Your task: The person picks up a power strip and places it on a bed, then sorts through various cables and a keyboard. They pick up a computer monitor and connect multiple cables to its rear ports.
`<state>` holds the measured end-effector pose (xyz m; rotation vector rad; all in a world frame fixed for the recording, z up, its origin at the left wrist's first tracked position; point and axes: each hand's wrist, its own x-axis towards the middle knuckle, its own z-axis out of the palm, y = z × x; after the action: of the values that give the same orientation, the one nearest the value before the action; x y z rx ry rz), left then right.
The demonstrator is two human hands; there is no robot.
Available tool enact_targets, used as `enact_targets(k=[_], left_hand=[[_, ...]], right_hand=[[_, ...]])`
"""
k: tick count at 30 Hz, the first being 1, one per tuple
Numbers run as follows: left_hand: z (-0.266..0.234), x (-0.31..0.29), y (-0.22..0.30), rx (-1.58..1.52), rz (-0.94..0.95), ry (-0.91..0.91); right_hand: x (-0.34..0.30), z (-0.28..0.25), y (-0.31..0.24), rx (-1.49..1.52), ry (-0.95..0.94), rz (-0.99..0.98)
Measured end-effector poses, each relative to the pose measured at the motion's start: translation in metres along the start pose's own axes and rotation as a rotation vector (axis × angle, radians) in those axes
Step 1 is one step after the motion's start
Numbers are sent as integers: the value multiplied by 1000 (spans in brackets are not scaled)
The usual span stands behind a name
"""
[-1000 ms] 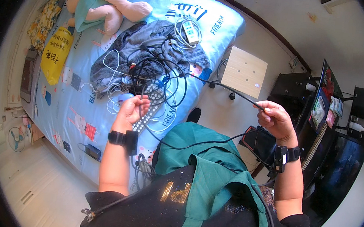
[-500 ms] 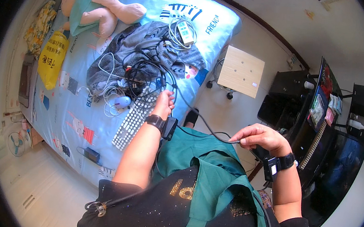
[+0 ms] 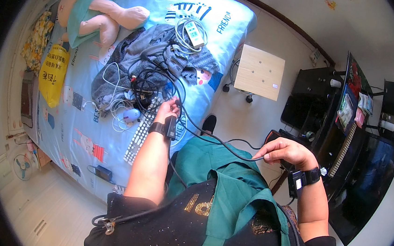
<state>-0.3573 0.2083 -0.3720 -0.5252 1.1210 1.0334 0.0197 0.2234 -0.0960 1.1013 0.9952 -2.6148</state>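
Two hands share one long black cable (image 3: 214,141), a thin, limp, light cord that sags in a loose curve across the person's green apron. The left hand (image 3: 169,109) reaches out over the bed (image 3: 79,127), its grip narrow and closed around the cable where the cord runs up into a tangle of black and white wires (image 3: 139,90) lying on a grey knitted garment (image 3: 166,50). The right hand (image 3: 284,151) pinches the other stretch of cable between thumb and fingertips, held low beside the black desk (image 3: 327,134).

Such a cord will likely bend anywhere and slide through a loose pinch, so a hold close to the tangle or near a plug should give the most control; pulling hard could snag the knotted wires.

A white keyboard (image 3: 140,134) lies just beside the left wrist, a white mouse (image 3: 131,114) near it, and a white power strip (image 3: 194,33) rests farther up the bed.

Compared with half a second ago, the left hand has pushed farther out to the wire pile, and the right hand sits much as it was, the cable between them drawn a little straighter.
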Motion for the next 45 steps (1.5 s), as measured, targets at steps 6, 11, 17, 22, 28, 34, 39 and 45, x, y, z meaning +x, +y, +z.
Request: enact_targets(k=[6,11,17,22,28,34,39,45], left_hand=[[-5,-22,13,131,31,96],[-18,-39,23,216,58,143],[-14,-80,21,629,427,229],[-33,-90,27,837,680,350],[-63,-82,34,962,556,427],[-67,-73,30,716,369,306],[-69,-78,29,679,395,256],[-62,-97,40,614,549,189]], right_hand=[[5,0,-2,34,69,-4],[7,-2,-5,18,130,-62],[9,-4,-7,-7,70,-55],[13,-3,-8,-4,28,-73],[35,2,-8,-40,3,-54],[53,2,-13,-71,-85,-21],[54,-1,-10,-53,-44,-3],[55,-9,-2,0,-41,-23]])
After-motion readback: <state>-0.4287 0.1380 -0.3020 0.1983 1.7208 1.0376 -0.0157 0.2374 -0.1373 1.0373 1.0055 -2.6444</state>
